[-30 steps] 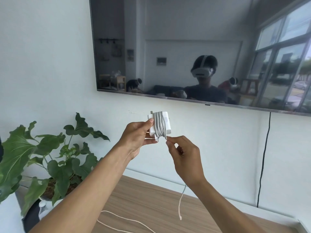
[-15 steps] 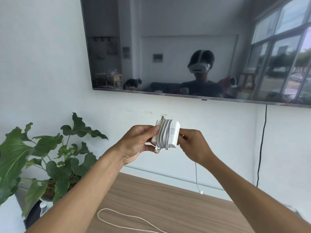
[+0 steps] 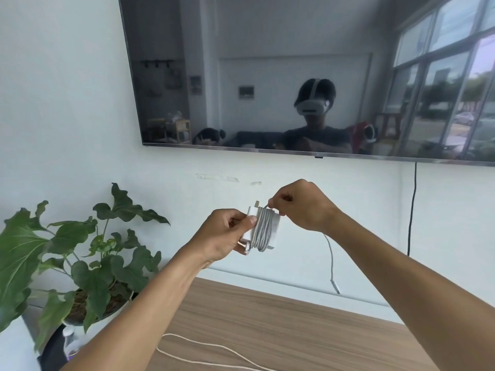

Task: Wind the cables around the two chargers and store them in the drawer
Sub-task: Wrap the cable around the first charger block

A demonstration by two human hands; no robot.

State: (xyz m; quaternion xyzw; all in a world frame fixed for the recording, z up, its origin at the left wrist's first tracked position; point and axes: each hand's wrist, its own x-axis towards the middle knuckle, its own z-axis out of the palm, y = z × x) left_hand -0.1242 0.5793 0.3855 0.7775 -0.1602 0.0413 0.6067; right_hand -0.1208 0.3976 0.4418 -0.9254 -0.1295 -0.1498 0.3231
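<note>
1. The left hand [image 3: 222, 234] grips the charger [image 3: 252, 211] by its left edge, thumb on the near face, fingers curled behind
2. The right hand [image 3: 302, 207] pinches the cable [image 3: 263, 228] at the charger's top right corner, fingers clenched on the strand
3. The charger hangs in mid-air between both hands, above the table [image 3: 267, 317] and before the wall [image 3: 67, 129]; no drawer shows
4. From the right hand a short tail [image 3: 331, 259] drops to the right and ends in a plug [image 3: 336, 288] that dangles free
5. Risk, as I judge it: if the right pinch slackens, the last turns may spring loose, since nothing locks them yet. Too hard a pull could slide coils off the right end or twist the charger out of the left hand's narrow hold. An untucked tail may let the coil unwind in storage
6. Look: a white block with rounded corners, a small prong [image 3: 256, 203] at its top left, wrapped in many close grey-white turns that run top to bottom, side by side and fairly neat
7. A second cable [image 3: 209, 346] lies loose on the near table, so the other charger seems not yet wound; that charger is out of view
</note>
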